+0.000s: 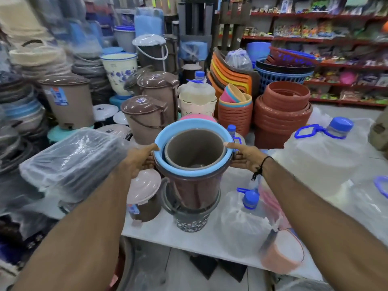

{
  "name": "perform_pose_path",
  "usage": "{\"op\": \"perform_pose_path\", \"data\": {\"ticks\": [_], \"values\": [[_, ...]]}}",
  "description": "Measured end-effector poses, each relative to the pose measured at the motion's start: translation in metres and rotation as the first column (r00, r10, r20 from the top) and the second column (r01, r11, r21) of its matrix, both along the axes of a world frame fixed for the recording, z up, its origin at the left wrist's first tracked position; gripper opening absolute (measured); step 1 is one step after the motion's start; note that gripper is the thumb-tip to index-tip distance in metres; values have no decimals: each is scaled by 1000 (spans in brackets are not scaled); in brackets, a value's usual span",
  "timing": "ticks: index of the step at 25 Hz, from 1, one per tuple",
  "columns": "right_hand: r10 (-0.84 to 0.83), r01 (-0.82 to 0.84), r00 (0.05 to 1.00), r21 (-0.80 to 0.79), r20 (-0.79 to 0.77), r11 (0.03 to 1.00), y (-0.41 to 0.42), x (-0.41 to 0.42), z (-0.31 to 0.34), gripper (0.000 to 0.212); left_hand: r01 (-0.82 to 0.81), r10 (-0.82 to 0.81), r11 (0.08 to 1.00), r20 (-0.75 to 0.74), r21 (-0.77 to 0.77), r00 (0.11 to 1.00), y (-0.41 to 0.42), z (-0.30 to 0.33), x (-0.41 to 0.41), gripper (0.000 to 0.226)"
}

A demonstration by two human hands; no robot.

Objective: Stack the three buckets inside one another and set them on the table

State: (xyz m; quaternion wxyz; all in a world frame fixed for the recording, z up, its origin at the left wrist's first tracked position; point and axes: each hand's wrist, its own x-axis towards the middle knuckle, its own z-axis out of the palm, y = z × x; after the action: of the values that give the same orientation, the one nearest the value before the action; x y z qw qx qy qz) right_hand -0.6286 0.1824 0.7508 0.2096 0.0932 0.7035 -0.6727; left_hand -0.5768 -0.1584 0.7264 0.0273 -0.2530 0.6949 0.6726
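Note:
A brown bucket with a light-blue rim [194,185] sits at the centre of the head view, with a smaller grey-brown bucket [194,148] nested inside it. Its lower end is sunk into a third bucket [192,220], dark with a pebble pattern, which stands on the white table [189,238]. My left hand [142,157] grips the blue rim on its left side, thumb over the edge. My right hand [243,155] holds the right side the same way.
A small brown pedal bin with a pink lid [142,198] stands just left of the stack. Bagged water jugs [245,219] and a large jug [323,152] crowd the right. A wrapped tray stack [73,160] lies to the left. Bins and pots fill the back.

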Motion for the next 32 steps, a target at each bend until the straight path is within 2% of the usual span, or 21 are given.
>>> {"op": "perform_pose_path", "data": {"ticks": [6, 12, 17, 19, 21, 23, 25, 27, 29, 32], "values": [[-91, 87, 977, 32, 195, 996, 14, -63, -94, 61, 28, -27, 1000, 156, -8, 987, 10, -82, -75, 27], [-111, 83, 910, 87, 400, 993, -6, -78, -170, 25, 88, -67, 995, 344, -47, 937, 1, -140, -102, 30], [-178, 35, 889, 324, 423, 945, -24, -91, -254, 58, 206, -150, 977, 489, -62, 859, -6, -183, -106, 28], [-192, -32, 919, 551, 344, 834, -37, -95, -247, 53, 310, -223, 947, 521, -85, 824, -19, -189, -114, 29], [-75, -140, 968, 764, 240, 630, -48, -91, -227, 53, 455, -307, 881, 577, -128, 757, -30, -188, -117, 34], [10, -193, 975, 828, 220, 527, -53, -88, -217, 59, 527, -356, 841, 606, -125, 711, -35, -187, -117, 38], [27, -205, 975, 846, 221, 492, -54, -87, -216, 60, 530, -378, 844, 617, -77, 690, -35, -186, -115, 41], [42, -228, 970, 837, 239, 497, -53, -87, -218, 61, 559, -403, 827, 637, -54, 657, -35, -183, -117, 44], [33, -221, 969, 806, 244, 549, -53, -90, -215, 62, 609, -419, 791, 668, -64, 615, -35, -176, -120, 43], [-49, -152, 968, 728, 247, 669, -52, -95, -213, 60, 589, -405, 804, 650, -82, 643, -29, -171, -121, 37]]}}
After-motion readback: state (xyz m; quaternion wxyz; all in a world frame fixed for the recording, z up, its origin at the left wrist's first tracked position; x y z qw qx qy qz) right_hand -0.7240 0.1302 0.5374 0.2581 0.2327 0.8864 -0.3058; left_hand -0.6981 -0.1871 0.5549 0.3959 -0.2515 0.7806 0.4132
